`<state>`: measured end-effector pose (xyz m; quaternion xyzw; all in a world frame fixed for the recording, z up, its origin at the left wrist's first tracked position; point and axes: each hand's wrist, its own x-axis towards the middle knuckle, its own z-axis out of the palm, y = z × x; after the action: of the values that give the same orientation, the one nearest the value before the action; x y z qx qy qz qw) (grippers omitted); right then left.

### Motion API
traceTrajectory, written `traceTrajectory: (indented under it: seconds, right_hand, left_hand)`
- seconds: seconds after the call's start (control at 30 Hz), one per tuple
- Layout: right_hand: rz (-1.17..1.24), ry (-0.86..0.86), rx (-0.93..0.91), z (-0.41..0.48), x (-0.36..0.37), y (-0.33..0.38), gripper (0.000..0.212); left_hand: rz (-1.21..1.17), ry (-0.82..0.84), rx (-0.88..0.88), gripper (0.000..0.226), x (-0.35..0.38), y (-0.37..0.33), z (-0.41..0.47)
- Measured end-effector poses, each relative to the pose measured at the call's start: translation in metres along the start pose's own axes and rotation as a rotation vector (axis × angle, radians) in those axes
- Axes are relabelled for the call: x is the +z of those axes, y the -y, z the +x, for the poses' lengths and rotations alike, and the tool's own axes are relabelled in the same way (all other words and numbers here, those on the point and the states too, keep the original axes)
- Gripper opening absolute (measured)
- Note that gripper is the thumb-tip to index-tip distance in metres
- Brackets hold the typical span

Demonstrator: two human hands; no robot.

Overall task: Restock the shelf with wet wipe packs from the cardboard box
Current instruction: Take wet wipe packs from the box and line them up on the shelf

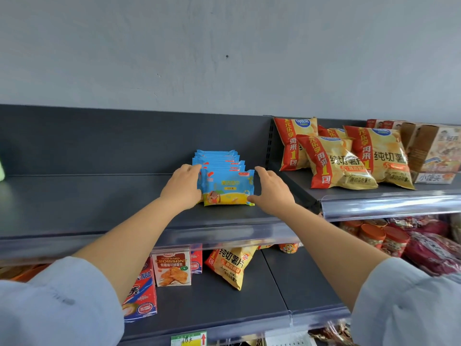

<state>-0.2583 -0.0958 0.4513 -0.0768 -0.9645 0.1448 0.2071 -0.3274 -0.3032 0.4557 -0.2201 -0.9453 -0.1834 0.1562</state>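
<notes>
Packs of wet wipes point(228, 187) stand upright in one front-to-back row on the upper shelf point(99, 201), near its right end and just behind the front edge. I count about seven. The rear ones overlap, so I cannot be sure of the number. Each is blue with a yellow lower band and a cartoon figure. The yellow lettering on the front pack is too blurred for me to read.

My left hand point(183, 188) lies along the left side of the row, fingers fairly straight against the packs. My right hand point(270, 192) is spread at the right side, its thumb touching the front pack's lower right corner. Neither hand pinches anything.

On the neighbouring shelf to the right I see four red-and-yellow crisp bags point(334, 161) printed "纯切薯片" with a large "1". Beside them, at that shelf's right edge, is a brown carton point(431, 151).

On the lower shelf there is one box reading "FLATTENED CROISSANT" point(172, 268). A red-and-blue box marked "NBA" point(141, 293) stands to its left. One more crisp bag point(230, 265) lies tilted to its right. Further right stand three orange-lidded jars point(384, 238).
</notes>
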Motion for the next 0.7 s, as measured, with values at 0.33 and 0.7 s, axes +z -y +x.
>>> traceTrajectory:
  seconds: [0.33, 0.7]
  right_hand:
    - [-0.156, -0.023, -0.008, -0.051, -0.024, -0.016, 0.067]
    - [-0.184, 0.073, -0.01, -0.155, -0.052, -0.098, 0.057]
  left_hand:
    - [0.21, -0.073, 0.086, 0.056, -0.006, -0.026, -0.036]
    - [0.097, -0.056, 0.089, 0.049, 0.036, -0.122, -0.125]
